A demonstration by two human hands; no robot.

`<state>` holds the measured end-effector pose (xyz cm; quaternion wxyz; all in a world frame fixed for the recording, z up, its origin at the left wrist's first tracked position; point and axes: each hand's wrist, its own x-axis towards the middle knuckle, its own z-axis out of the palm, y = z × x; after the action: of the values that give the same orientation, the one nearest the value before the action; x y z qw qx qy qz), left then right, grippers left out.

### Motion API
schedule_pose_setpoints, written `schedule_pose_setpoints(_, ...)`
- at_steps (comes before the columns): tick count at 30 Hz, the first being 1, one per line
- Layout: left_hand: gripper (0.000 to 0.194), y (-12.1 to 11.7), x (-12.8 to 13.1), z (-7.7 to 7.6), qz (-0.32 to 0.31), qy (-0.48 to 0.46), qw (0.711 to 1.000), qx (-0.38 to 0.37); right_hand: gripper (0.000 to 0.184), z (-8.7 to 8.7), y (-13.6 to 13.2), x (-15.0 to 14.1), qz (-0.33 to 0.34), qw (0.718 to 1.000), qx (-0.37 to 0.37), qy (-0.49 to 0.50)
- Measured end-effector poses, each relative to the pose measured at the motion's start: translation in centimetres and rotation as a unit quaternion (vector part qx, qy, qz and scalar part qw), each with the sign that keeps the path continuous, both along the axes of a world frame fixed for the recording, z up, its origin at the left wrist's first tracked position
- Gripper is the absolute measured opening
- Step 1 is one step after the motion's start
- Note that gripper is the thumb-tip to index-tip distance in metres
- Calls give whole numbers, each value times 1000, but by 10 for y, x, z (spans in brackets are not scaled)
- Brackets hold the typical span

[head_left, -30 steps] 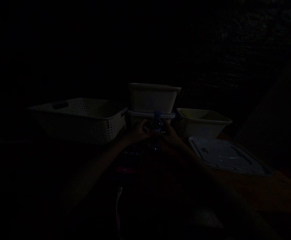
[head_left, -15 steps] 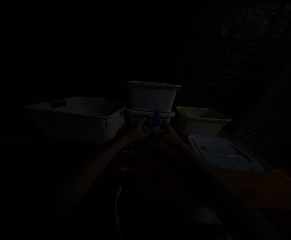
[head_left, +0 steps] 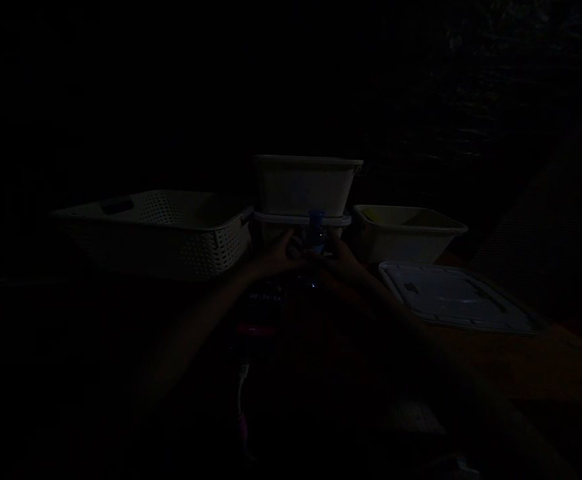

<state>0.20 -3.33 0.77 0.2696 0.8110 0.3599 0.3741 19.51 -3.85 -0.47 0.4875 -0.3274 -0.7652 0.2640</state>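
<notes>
The picture is very dark. A clear plastic bottle [head_left: 317, 235] with a blue cap and a bluish label stands upright in the middle. My left hand [head_left: 275, 259] curls round it from the left, and my right hand [head_left: 345, 264] does so from the right. Digits of both hands cross low in front of the bottle, while the upper fingers stick out a little apart from its sides. How firmly each hand presses is hard to see. Just nearer to me lies a phone [head_left: 263, 313] with lit timer digits and a red button.
Behind the bottle, one pale bin [head_left: 303, 187] sits on a lidded container [head_left: 275, 229]. A perforated basket [head_left: 171, 247] is at left. To the right are another bin [head_left: 405, 243] and a flat pale lid [head_left: 461, 300]. A white cable [head_left: 241, 393] runs toward me from the phone.
The whole view has shifted slightly, so everything appears a bit higher. My right hand's digit now reaches further across the front of the bottle. Both hands stay around it.
</notes>
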Motion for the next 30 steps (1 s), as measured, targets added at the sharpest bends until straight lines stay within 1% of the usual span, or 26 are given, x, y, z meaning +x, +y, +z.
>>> schedule_pose_setpoints(3,77,4,-2,-4,-26,-9,999,-27,69,0,-1,1,3,1000,4,24)
schedule_pose_setpoints(6,65,9,-2,-6,-45,-13,998,-51,65,1,-1,1,5,999,-10,37)
schedule_pose_setpoints(8,56,9,-2,-7,-48,4,997,-62,61,1,-2,1,13,999,-18,41)
schedule_pose_setpoints(10,51,8,-1,-7,-53,32,996,-67,61,0,-2,2,16,999,-21,38)
schedule_pose_setpoints(13,51,7,-2,-9,-46,74,994,-59,68,-4,-2,2,21,999,-35,15)
schedule_pose_setpoints(15,49,8,-3,-12,-35,84,994,-53,69,-8,0,2,37,998,-41,-2)
schedule_pose_setpoints(20,35,8,-3,-14,-29,89,994,-47,55,-13,3,-1,62,998,-31,-1)
schedule_pose_setpoints(25,30,5,-4,-11,-23,103,993,-50,52,-10,0,-3,30,999,-32,3)
schedule_pose_setpoints(27,28,9,-8,-10,-10,134,990,-31,49,-9,1,-3,29,999,-41,4)
schedule_pose_setpoints(28,28,12,-10,-9,3,153,988,-8,49,-10,1,-3,30,999,-43,4)
schedule_pose_setpoints(30,32,15,-13,-6,46,158,984,75,54,-10,2,-2,18,999,-41,6)
